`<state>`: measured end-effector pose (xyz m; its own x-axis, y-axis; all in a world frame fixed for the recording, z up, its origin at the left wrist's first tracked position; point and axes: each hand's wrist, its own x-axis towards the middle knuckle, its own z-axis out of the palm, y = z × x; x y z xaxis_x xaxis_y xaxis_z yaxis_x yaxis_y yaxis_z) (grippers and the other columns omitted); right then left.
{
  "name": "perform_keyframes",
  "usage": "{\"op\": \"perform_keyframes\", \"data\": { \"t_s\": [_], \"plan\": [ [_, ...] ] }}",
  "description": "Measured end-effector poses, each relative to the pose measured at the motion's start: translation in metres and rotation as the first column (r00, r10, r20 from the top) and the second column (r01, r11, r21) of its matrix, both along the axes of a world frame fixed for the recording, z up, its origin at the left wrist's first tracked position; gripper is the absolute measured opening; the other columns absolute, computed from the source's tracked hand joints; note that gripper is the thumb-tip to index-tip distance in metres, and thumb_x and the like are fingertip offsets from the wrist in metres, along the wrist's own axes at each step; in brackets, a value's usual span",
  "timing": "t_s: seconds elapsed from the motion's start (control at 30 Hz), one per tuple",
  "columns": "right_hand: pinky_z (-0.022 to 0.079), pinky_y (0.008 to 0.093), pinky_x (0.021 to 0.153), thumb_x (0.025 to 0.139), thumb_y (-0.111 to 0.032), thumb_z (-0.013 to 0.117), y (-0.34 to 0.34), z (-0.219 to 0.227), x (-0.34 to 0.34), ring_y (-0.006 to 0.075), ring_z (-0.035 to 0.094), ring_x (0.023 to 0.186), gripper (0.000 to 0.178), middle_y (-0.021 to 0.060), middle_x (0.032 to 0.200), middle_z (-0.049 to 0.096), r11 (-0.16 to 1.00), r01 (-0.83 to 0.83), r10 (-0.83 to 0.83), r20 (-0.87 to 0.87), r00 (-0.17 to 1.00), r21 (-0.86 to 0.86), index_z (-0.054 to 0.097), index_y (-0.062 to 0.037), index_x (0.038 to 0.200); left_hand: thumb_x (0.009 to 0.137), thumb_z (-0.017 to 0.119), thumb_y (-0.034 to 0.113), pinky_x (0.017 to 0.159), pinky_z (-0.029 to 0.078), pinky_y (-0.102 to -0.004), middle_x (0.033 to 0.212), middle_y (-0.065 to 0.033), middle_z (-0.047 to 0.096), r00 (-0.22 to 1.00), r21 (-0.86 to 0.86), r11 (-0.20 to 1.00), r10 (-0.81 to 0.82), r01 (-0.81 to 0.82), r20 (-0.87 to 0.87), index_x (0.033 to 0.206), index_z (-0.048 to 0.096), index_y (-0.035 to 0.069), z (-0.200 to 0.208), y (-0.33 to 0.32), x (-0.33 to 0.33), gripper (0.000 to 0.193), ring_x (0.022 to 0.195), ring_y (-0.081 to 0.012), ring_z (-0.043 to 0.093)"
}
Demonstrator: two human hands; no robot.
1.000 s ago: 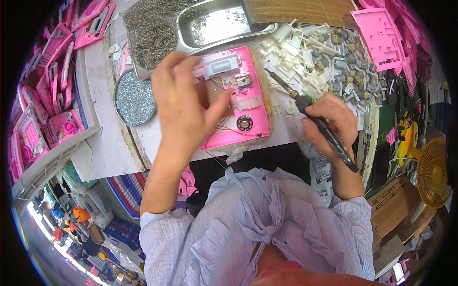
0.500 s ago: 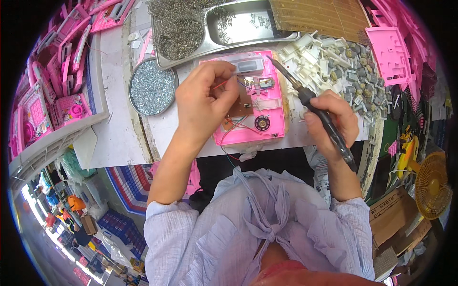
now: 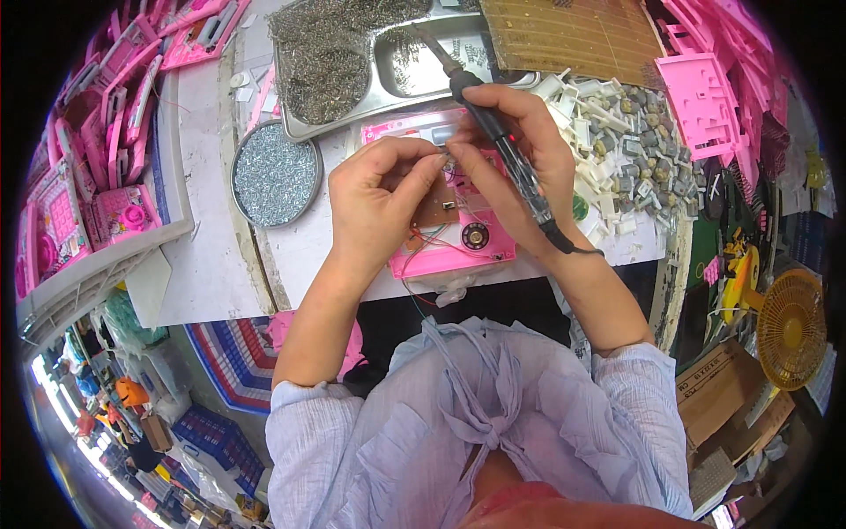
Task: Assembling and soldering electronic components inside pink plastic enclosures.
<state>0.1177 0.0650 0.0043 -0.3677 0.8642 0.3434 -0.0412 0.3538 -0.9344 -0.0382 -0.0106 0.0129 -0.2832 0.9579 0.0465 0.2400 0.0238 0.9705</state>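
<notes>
My right hand (image 3: 538, 159) holds a soldering iron (image 3: 502, 132) with a black handle, its tip pointing away over the steel tray. The thumb and forefinger of that hand reach in close to my left fingertips. My left hand (image 3: 374, 198) is closed in a pinch above the pink plastic housing (image 3: 441, 262), seemingly on a thin wire; the fingers mostly hide it. Inside the housing are a brown circuit board (image 3: 432, 212), a round black speaker (image 3: 475, 234) and loose red and green wires. Both hands cover much of the housing's middle.
A divided steel tray (image 3: 374, 110) holds many small springs. Left of the housing stands a round tin (image 3: 277, 174) of screws. White plastic parts (image 3: 590, 123) and small grey motors (image 3: 656, 150) lie heaped at right, near brown cardboard (image 3: 582, 40). Pink housings (image 3: 101, 150) are piled at far left.
My right hand has moved left and away from me, bringing its fingertips to my left hand. The iron's tip has swung from the housing to over the tray.
</notes>
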Motion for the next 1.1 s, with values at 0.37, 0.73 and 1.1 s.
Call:
{"op": "perform_keyframes", "data": {
  "t_s": [0.37, 0.73, 1.1],
  "plan": [
    [0.047, 0.0467, 0.102, 0.077, -0.001, 0.079, -0.013, -0.013, 0.013, 0.0287, 0.067, 0.091, 0.047, 0.0054, 0.104, 0.069, 0.876, -0.016, -0.13, 0.268, 0.955, 0.482, 0.064, -0.0119, 0.12, 0.079, 0.077, 0.007, 0.073, 0.049, -0.0319, 0.108, -0.0121, 0.06, 0.945, 0.091, 0.996, 0.038, -0.009, -0.325, 0.081, 0.072, 0.0, -0.003, 0.005, -0.01, 0.009, 0.089, -0.0212, 0.061],
    [0.046, 0.0338, 0.071, 0.074, -0.003, 0.085, -0.001, -0.005, 0.052, 0.0222, 0.06, 0.073, 0.037, 0.0084, 0.083, 0.067, 0.923, 0.03, -0.087, 0.133, 0.987, 0.383, 0.066, -0.0018, 0.106, 0.075, 0.077, 0.006, 0.076, 0.05, -0.0365, 0.106, -0.0126, 0.059, 0.909, 0.136, 0.991, 0.072, -0.017, -0.41, 0.077, 0.069, 0.001, -0.016, 0.005, -0.007, 0.01, 0.089, -0.026, 0.059],
    [0.041, 0.0339, 0.061, 0.065, 0.005, 0.08, -0.003, 0.003, 0.066, 0.0218, 0.053, 0.057, 0.035, 0.0036, 0.067, 0.056, 0.84, -0.224, 0.127, 0.224, 0.966, 0.494, 0.064, -0.0047, 0.094, 0.079, 0.075, 0.006, 0.071, 0.049, -0.0302, 0.106, -0.0102, 0.059, 0.89, 0.17, 0.985, 0.083, -0.007, -0.449, 0.08, 0.068, 0.001, -0.02, 0.004, -0.007, 0.008, 0.082, -0.0189, 0.06]
  ]
}}
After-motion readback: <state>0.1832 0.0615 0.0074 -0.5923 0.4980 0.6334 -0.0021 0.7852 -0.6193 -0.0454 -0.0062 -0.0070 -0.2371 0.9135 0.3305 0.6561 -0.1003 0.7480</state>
